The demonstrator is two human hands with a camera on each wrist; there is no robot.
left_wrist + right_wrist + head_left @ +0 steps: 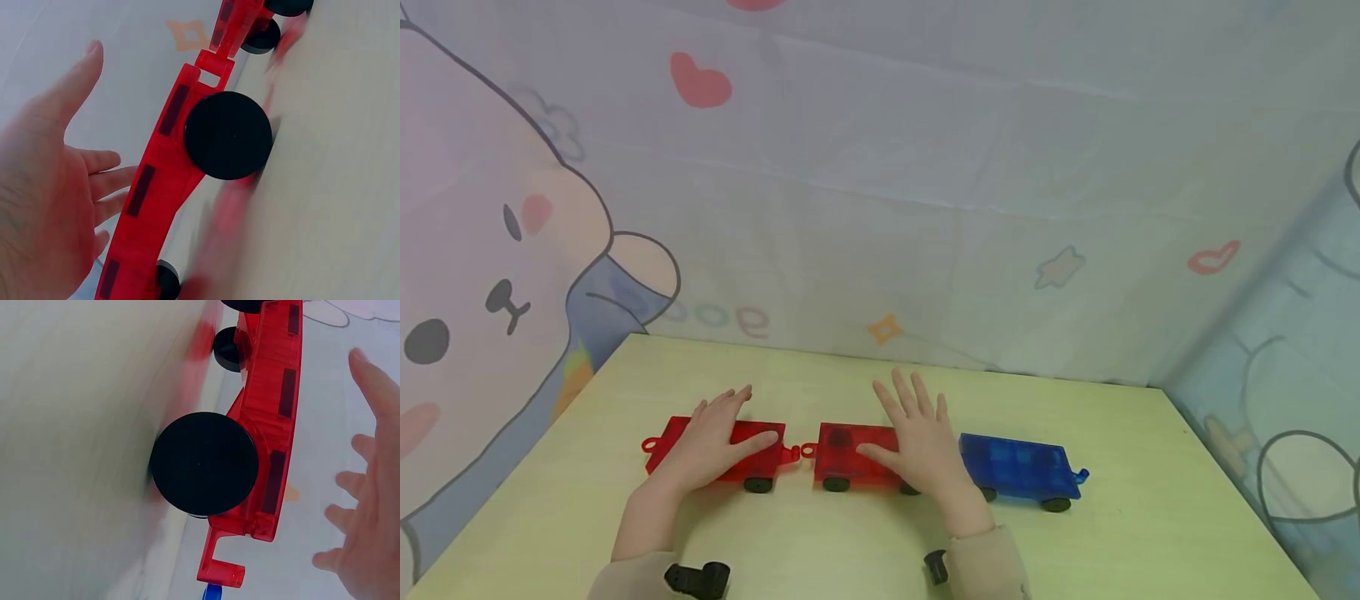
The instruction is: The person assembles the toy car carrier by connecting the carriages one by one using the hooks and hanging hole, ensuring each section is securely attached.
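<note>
Left hand: I see my left hand point(713, 446) spread flat, fingers straight, over the left red wheeled car point(760, 450).
Right hand: my right hand point(925, 446) is spread too, over the right end of the middle red car point(842, 454).
Cars: three in a row on the pale green table point(1150, 517); the blue car point(1018, 467) sits at the right end.
Couplings: the red cars' hooks nearly meet.
Backdrop: cartoon-print cloth point(925, 167) on the far side.
</note>
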